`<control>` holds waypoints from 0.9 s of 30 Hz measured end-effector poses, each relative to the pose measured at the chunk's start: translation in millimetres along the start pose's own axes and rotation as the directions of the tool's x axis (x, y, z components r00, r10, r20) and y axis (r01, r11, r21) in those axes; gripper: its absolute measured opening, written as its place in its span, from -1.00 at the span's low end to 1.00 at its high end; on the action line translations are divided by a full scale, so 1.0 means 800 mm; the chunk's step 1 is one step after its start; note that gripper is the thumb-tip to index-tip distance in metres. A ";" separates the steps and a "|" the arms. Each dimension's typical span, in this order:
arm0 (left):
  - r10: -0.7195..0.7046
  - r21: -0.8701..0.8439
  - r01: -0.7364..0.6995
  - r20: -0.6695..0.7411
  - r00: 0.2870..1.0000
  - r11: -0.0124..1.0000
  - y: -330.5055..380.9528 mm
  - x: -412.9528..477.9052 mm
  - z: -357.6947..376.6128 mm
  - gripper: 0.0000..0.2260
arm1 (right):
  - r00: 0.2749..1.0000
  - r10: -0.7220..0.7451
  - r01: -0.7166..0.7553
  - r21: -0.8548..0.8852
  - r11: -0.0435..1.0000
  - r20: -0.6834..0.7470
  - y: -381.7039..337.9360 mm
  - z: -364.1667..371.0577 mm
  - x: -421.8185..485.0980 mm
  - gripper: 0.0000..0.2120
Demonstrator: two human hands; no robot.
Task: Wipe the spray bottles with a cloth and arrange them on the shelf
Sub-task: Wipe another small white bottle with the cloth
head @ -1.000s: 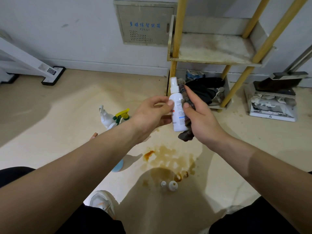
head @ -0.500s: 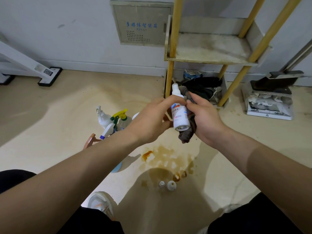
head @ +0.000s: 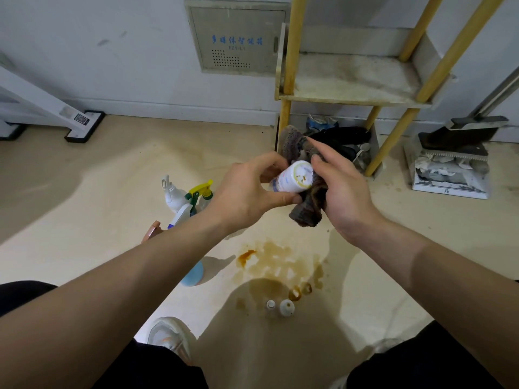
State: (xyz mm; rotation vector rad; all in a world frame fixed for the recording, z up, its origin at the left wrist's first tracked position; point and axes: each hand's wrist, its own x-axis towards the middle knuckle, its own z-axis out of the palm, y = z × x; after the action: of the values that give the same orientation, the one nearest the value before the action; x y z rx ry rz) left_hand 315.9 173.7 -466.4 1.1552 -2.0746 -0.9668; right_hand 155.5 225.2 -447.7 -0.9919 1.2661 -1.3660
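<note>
**Inspector:** State of work on the bottles?

**Assessor:** One in hand. The left hand (head: 250, 192) grips the small white plastic spray bottle (head: 295, 178) round its body, tipped so that its base faces the camera. The right hand (head: 346, 197) holds the dark grey-brown cloth (head: 307, 210) against the bottle's side, forefinger straight, the cloth bunched between palm and bottle.

**Inspector:** And the shelf?

**Assessor:** The visible grey board of the yellow-posted shelf (head: 351, 80) carries no bottle. Brown marks show on the bottle's base, so I judge its wiping unfinished. A cluster of trigger spray bottles (head: 191, 196) stands on the floor (head: 84, 220) left of the hands. A blue bottle (head: 193, 273) lies nearer, partly hidden by the forearm (head: 140, 276). Whether these are wiped I cannot tell. Most of the task remains
</note>
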 end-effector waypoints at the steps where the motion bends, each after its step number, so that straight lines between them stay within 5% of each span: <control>1: -0.014 -0.021 0.014 -0.006 1.000 1.000 0.000 0.001 0.000 -0.61 | 0.999 -0.047 0.048 -0.077 0.996 0.022 -0.001 -0.001 -0.001 -0.65; 7: -0.091 -0.090 0.086 -0.050 0.995 0.992 0.000 0.005 -0.004 -0.77 | 0.911 -0.354 0.411 -0.543 0.732 0.211 0.008 -0.010 -0.006 -0.59; 14: -0.055 -0.027 0.055 -0.005 0.998 0.998 0.012 0.003 -0.014 -0.90 | 0.837 -0.422 0.542 -0.636 0.550 0.348 0.000 -0.015 -0.001 -0.59; 17: -0.034 0.012 0.034 0.036 0.999 0.999 0.010 0.005 -0.016 -0.82 | 0.874 -0.368 0.485 -0.595 0.641 0.317 -0.005 -0.015 0.001 -0.61; 19: -0.009 0.021 0.008 0.042 0.999 1.000 0.005 0.003 -0.012 -0.63 | 0.934 -0.263 0.354 -0.531 0.770 0.240 -0.006 -0.013 0.004 -0.61; 23: -0.004 -0.065 0.005 0.015 1.000 0.998 0.004 -0.003 -0.005 -0.61 | 0.993 -0.064 0.095 -0.345 0.934 0.099 -0.012 -0.013 0.011 -0.69; 27: -0.068 -0.066 0.071 0.044 0.997 0.995 0.006 0.002 -0.007 -0.63 | 0.999 0.011 0.002 -0.254 0.967 0.050 -0.012 -0.017 0.013 -0.69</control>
State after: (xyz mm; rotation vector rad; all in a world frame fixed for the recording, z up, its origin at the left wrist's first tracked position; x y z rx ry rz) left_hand 317.2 172.6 -458.9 1.1886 -2.0295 -1.0942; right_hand 139.5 217.1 -440.5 -1.1901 1.4289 -1.1859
